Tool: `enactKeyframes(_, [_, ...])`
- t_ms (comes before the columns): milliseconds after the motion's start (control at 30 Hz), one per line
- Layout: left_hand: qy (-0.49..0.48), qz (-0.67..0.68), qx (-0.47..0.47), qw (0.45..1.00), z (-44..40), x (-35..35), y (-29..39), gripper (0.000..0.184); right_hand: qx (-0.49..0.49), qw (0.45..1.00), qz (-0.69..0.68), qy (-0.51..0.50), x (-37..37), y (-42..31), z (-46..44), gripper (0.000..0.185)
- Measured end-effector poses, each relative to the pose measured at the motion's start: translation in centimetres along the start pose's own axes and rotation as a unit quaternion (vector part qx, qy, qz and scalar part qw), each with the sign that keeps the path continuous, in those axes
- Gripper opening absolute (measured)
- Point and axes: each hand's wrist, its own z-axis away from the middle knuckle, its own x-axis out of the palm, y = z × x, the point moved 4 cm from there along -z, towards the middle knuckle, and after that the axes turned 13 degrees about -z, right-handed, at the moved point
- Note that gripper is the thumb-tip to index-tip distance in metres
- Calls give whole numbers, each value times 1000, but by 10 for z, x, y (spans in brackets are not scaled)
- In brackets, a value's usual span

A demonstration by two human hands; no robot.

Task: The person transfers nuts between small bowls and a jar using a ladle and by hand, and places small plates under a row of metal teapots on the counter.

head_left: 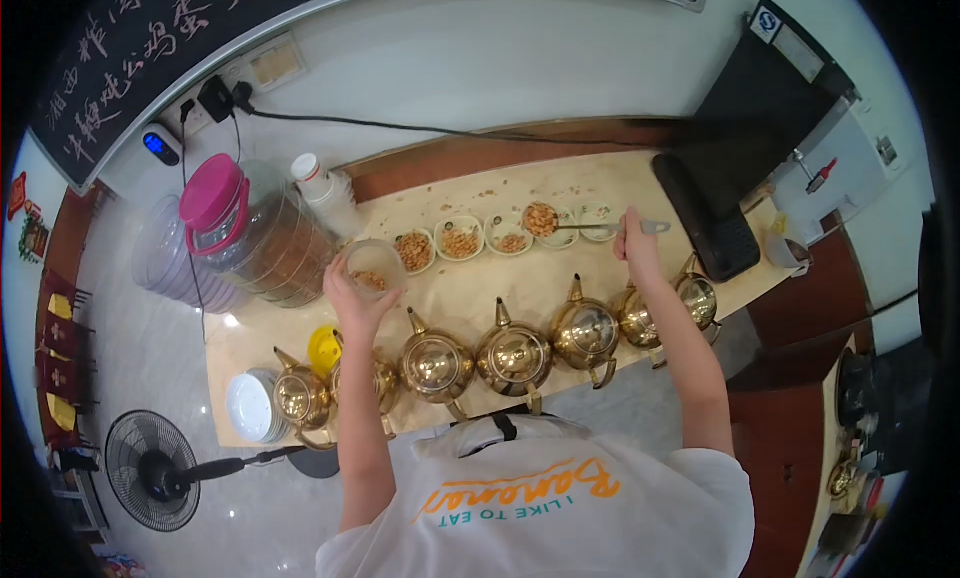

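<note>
My left hand (352, 290) is wrapped round a see-through plastic tub (385, 261) with some peanuts (370, 279) at its bottom. In my right hand (634, 240) is the handle of a metal spoon (590, 226), its bowl heaped with peanuts (540, 218). The spoon hovers over a row of small patterned white dishes, near the dish (560, 238) second from the right. Peanuts lie in the left dish (413, 251), the second dish (460, 239) and the middle dish (511, 240). The far right dish (599, 234) shows mostly its bare inside.
Several golden teapots (514, 356) line the table's near edge. On the left stand a big jar (275, 243) with a pink lid, stacked cups (330, 200), white plates (254, 408) and a yellow dish (324, 350). A black device (708, 218) sits at the right; crumbs dot the tabletop (450, 293).
</note>
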Motion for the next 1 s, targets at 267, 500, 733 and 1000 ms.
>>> enactKeyframes(267, [-2, 15, -6, 1000, -3, -4, -2, 90, -71, 986, 149, 13, -15, 28, 12, 30])
enactKeyframes(500, [7, 11, -6, 1000, 1, -1, -5, 92, -248, 891, 331, -187, 16, 17, 43, 21])
enactKeyframes(733, [12, -5, 5, 1000, 3, 1, -6, 93, -354, 648, 569, -362, 20, 36, 57, 22])
enactKeyframes(1000, [1, 2, -1, 1000, 6, 1, -5, 91, -359, 605, 591, -394, 12, 31, 63, 12])
